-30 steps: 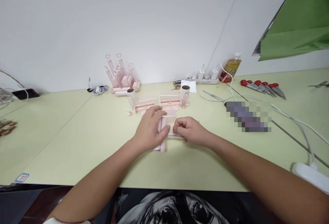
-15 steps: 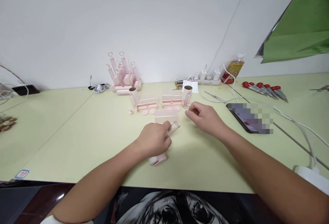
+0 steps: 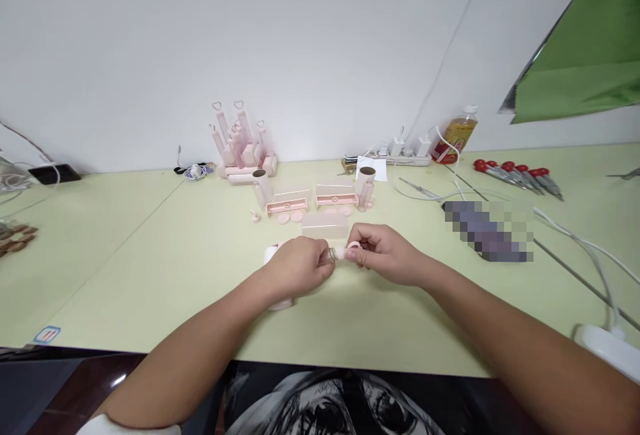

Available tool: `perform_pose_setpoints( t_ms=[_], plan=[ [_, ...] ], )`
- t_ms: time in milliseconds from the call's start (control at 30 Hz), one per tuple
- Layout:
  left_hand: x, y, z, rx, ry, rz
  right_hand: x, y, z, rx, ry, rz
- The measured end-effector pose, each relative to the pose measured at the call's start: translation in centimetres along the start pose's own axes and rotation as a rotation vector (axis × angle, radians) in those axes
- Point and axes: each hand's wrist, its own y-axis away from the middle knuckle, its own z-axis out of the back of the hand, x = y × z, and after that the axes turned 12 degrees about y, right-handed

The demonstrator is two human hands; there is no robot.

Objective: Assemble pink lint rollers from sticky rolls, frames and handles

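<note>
My left hand (image 3: 300, 265) is closed around a clear tube (image 3: 331, 255), its open neck pointing right. A small pink cap with a loop (image 3: 354, 246) is pinched between the thumb and fingers of my right hand (image 3: 387, 254). The cap meets the tube's neck; I cannot tell whether it is seated. Under and behind my left hand a white and pink piece (image 3: 281, 304) is mostly hidden. Just beyond my hands lies a translucent pink cover (image 3: 324, 226). Farther back are two pink trays (image 3: 287, 207), pink discs (image 3: 284, 218) and a small pink cap piece (image 3: 255, 217).
Two upright rolls (image 3: 367, 188) flank the trays. Pink wands with heart tops (image 3: 240, 148) stand by the wall. To the right are a phone (image 3: 485, 232), red-tipped tools (image 3: 520, 175), a drink bottle (image 3: 455, 135), a power strip (image 3: 407, 159) and white cables.
My right hand has moved left and towards me, bringing the pink cap to the tube's neck. The tube has turned closer to level, and the white and pink piece has shifted left.
</note>
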Motion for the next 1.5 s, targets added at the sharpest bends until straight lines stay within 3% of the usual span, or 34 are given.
perform_pose_setpoints(
  t_ms=[100, 267, 367, 533, 633, 767, 1000, 1367, 1433, 1500],
  plan=[
    [0.2, -0.1, -0.2, 0.018, -0.029, -0.034, 0.0, 0.1, -0.5, -0.031, 0.070, 0.027],
    [0.4, -0.1, -0.3, 0.027, -0.082, -0.074, -0.5, 0.1, -0.5, 0.141, -0.068, 0.039],
    [0.4, -0.1, -0.4, 0.035, -0.098, -0.072, -0.5, 0.1, -0.5, 0.172, -0.090, 0.054],
    [0.5, -0.2, -0.5, 0.017, -0.101, -0.103, -0.1, 0.0, -0.4, 0.142, 0.211, 0.062],
    [0.6, -0.2, -0.5, 0.005, -0.113, -0.114, 0.1, 0.0, -0.5, 0.186, 0.392, 0.083],
    [0.4, -0.2, -0.6, 0.024, -0.161, -0.083, 0.4, 0.0, -1.1, 0.259, 0.475, 0.141],
    [0.3, -0.2, -1.2, 0.001, -0.216, -0.024, 0.3, 0.0, -2.1, 0.217, 0.557, 0.140],
    [-0.2, -0.2, -1.0, 0.007, -0.278, 0.034, 0.0, 0.2, -3.8, 0.078, 0.480, 0.119],
    [-0.3, -0.2, -0.9, 0.008, -0.300, 0.034, 0.0, 0.2, -4.2, 0.077, 0.338, 0.079],
    [-0.4, -0.2, -0.8, -0.014, -0.331, 0.023, -0.2, 0.0, -4.7, 0.122, 0.081, -0.057]
  ],
)
